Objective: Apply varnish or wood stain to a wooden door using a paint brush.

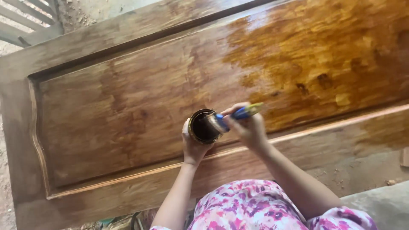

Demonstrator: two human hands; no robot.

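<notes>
My left hand (192,147) grips a small round tin (201,126) of dark varnish from below, held over a large wooden door panel (128,102). My right hand (249,127) holds a paintbrush (234,116) with a blue and yellow handle. The brush's bristle end dips into the tin's open top. The panel lies flat; its right part (324,55) is glossy and wet with amber finish, while the left part looks duller.
The door's raised frame (17,140) runs along the left and near edges. Grey slats (25,21) show at the top left. Concrete ground (383,204) lies at the lower right. My pink floral clothing (255,208) fills the bottom centre.
</notes>
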